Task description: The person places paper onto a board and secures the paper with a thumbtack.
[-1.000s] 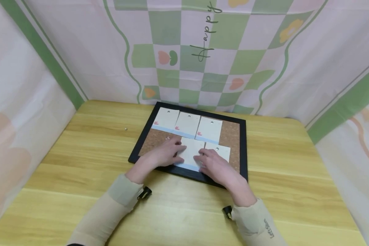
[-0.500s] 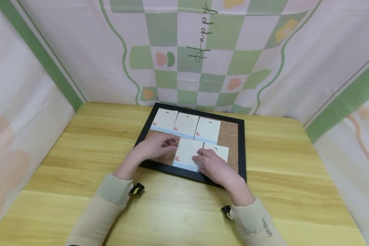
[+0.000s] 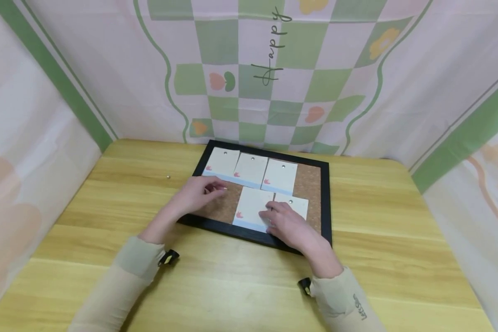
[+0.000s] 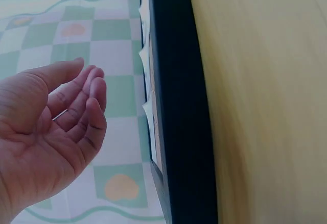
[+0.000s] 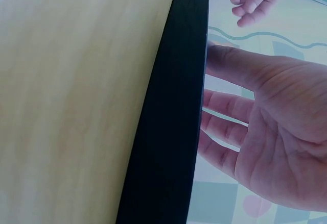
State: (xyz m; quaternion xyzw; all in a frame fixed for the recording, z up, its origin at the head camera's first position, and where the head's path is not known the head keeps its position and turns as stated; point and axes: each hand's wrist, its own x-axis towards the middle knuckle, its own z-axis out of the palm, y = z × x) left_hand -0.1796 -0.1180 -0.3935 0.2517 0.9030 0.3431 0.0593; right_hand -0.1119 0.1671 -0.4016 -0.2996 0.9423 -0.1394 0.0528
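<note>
A black-framed corkboard (image 3: 222, 203) lies on the table, bearing cream cards with a blue bottom strip. Over its left side is my left hand (image 3: 197, 193), thumb and fingers loosely bent. Close to its thumb tip sits a small pin (image 3: 225, 188). In the left wrist view, nothing shows between the fingers of this left hand (image 4: 46, 122). My right hand (image 3: 290, 223) rests with its fingertips on the lower-row middle card (image 3: 251, 207), partly covering the card (image 3: 300, 205) beside it. The right wrist view shows these fingers (image 5: 227, 101) extended, their tips hidden behind the frame.
Along the top of the board, the left card (image 3: 223, 161), the middle card (image 3: 251, 168) and the right card (image 3: 281, 175) each have a pin. A loose metal pin (image 3: 168, 177) lies on the wooden table (image 3: 232, 286). A patterned curtain (image 3: 257, 83) stands behind.
My left hand has let go of the lower middle card's left edge and moved left toward the small pin. The right hand has stayed on the card.
</note>
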